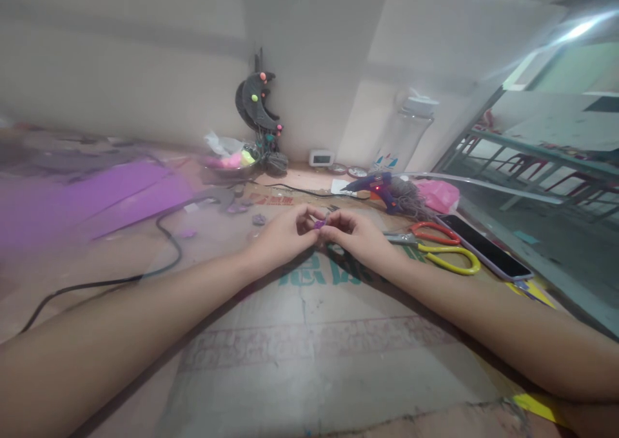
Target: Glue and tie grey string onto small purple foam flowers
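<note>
Between my fingertips is a small purple piece [320,224], too small to tell its kind. My left hand [293,235] pinches it from the left, and my right hand [355,231] pinches it from the right. Both hands hover over a printed cardboard sheet [251,341] on the table. Just right of my right hand lie scissors [449,257] with one red and one yellow handle. Beyond it rests a blue glue gun [380,189] with a red light, beside grey yarn [409,196].
A phone [486,248] lies near the table's right edge, and a pink bag [439,195] behind it. Purple sheets [97,199] cover the left, where a black cable [162,273] runs. At the back stand a bowl [231,169], a moon-shaped decoration [256,99], a small display [321,159] and a bottle [403,135].
</note>
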A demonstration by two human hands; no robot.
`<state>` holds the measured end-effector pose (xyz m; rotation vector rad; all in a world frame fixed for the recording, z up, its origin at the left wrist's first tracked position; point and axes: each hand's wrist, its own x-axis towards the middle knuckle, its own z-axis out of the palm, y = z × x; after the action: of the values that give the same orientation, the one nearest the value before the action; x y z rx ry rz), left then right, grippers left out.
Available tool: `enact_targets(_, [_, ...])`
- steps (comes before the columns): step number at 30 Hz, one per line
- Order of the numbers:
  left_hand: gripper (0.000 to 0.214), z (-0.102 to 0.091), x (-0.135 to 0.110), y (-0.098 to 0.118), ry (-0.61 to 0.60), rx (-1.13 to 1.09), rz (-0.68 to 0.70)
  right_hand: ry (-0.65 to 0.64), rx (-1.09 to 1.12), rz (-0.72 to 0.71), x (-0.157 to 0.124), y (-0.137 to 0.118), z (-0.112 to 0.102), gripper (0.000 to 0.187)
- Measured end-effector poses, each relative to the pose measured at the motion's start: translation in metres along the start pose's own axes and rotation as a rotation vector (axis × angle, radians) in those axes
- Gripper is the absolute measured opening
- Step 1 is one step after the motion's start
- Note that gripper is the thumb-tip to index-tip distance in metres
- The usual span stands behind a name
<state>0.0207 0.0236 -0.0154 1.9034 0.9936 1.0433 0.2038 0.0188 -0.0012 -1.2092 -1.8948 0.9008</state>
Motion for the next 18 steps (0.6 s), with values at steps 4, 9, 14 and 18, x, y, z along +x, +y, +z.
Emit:
enact_targets(4, [0.025,0.0013,-0.0014,-0.0008,0.017,0.019,0.033,0.010,-0.009,-0.019,0.0006,-0.0013,0.0010,0.018])
enact_targets(9, [0.026,0.0013,-0.0024,0.0013,-0.002,0.025,0.030,-0.001,0.004,-0.022,0.0003,0.0020,0.0000,0.021])
enact_targets(14, [0.033,-0.0007,-0.0009,-0.0002,-0.100,0.004,0.074,0.011,-0.013,0.000,0.0003,0.0053,-0.0045,0.022])
enact_targets(18, [0.046,-0.0022,0.0002,-0.0046,-0.092,0.044,0.115,-0.048,0.022,-0.012,-0.0021,0.0024,-0.0053,0.023])
